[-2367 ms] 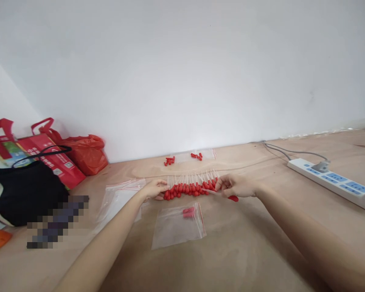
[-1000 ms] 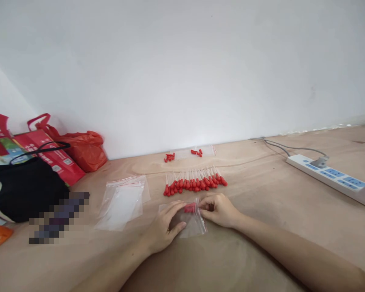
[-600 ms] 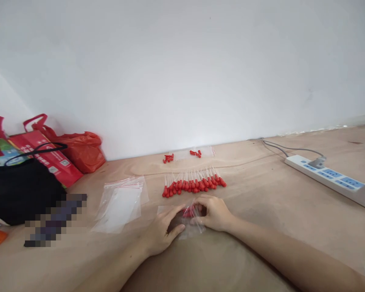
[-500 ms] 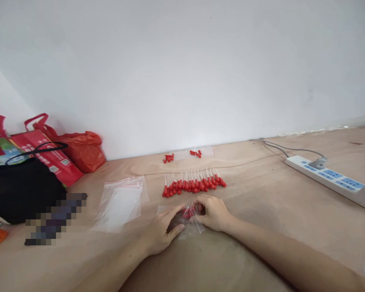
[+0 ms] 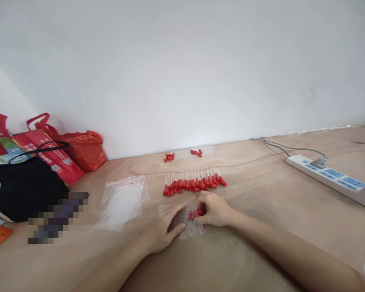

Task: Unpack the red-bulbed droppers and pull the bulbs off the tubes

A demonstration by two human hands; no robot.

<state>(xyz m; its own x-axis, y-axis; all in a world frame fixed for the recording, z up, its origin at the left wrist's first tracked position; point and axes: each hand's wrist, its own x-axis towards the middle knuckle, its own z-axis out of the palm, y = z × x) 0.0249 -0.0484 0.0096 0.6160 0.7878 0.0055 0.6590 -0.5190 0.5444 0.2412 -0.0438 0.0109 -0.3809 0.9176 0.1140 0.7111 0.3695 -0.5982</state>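
Note:
My left hand (image 5: 163, 226) lies flat on a small clear zip bag (image 5: 187, 225) on the wooden tabletop, fingers stretched out over it. My right hand (image 5: 214, 209) is curled at the bag's mouth, pinching a red-tipped clear dropper (image 5: 195, 213) that sits partly inside the bag. Just beyond the hands lies a row of several red-bulbed droppers (image 5: 194, 183).
A stack of empty zip bags (image 5: 121, 201) lies to the left. Two small filled bags of red pieces (image 5: 188, 154) sit near the wall. A black bag (image 5: 21, 190), red bags (image 5: 57, 154) and a white power strip (image 5: 331, 179) border the table.
Both hands came back from the row of droppers to the small bag. The left hand pressed it flat, and the right hand brought a dropper to the bag's mouth and pushed it in.

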